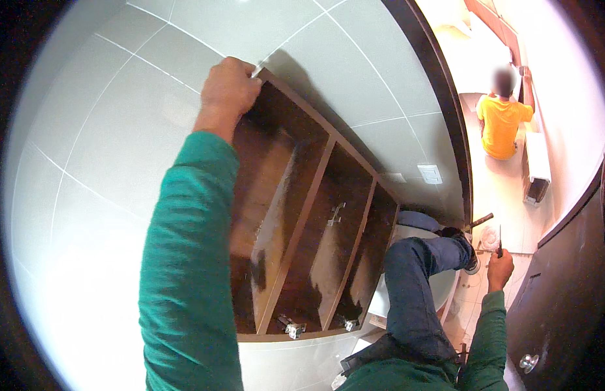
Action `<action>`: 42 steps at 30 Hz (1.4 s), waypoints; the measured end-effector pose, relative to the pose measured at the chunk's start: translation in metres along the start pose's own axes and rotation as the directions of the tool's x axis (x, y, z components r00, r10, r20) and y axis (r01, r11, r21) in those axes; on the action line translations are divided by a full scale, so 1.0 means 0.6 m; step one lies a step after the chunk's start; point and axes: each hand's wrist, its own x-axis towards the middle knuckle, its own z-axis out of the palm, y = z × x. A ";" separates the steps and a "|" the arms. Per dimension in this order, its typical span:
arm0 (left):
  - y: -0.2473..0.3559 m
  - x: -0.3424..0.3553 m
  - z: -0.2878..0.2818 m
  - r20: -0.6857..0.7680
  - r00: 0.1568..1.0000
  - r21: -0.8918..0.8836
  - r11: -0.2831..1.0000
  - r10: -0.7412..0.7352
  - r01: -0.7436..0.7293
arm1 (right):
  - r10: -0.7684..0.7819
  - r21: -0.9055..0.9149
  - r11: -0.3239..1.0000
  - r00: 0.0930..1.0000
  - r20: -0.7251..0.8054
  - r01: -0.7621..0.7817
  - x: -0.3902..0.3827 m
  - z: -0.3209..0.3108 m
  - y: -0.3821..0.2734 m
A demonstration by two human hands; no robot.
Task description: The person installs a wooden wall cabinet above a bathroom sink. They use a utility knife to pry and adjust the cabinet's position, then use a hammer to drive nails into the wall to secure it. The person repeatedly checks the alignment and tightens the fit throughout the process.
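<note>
A dark brown wooden cabinet (330, 153), open at the front and divided by shelf boards, stands tilted in view against the tiled wall. My left hand (229, 91) is closed over its upper left corner, arm stretched out. Metal hinges (294, 329) are fixed along its lower edge, and another hinge (337, 214) shows inside. At the right, away from the cabinet, my right hand (500, 268) is closed round the dark handle of a thin-shafted tool (500, 242) that looks like a screwdriver, its shaft pointing up.
Grey tiles (354, 72) cover the wall, with a white switch plate (429, 174). My bent leg rests over a white toilet (380, 298). A dark door (563, 287) with a round knob stands right. Beyond the doorway, a person in yellow (501, 124) sits near a long white box (535, 163).
</note>
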 end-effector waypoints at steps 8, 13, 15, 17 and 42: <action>0.073 -0.042 0.041 -0.174 0.984 0.325 0.940 -0.044 0.100 | -0.136 -0.032 0.990 0.990 -0.048 0.135 0.035 0.066 0.028; 0.194 -0.142 0.089 -0.202 0.935 0.216 0.944 0.292 -0.248 | -0.035 0.074 0.997 0.998 -0.048 0.038 0.015 0.034 -0.002; 0.244 -0.207 0.141 -0.192 0.916 0.019 0.934 0.353 -0.356 | -0.117 0.202 0.971 0.991 -0.070 0.129 0.012 0.011 -0.083; 0.273 -0.256 0.129 -0.094 0.942 -0.339 0.879 0.322 -0.335 | -0.185 0.371 0.907 0.980 -0.078 0.201 0.052 -0.005 -0.134; 0.104 -0.096 0.127 0.187 0.810 -0.756 0.445 -0.556 0.480 | -0.985 -0.166 -0.019 0.010 0.173 0.986 -0.014 -0.289 -0.956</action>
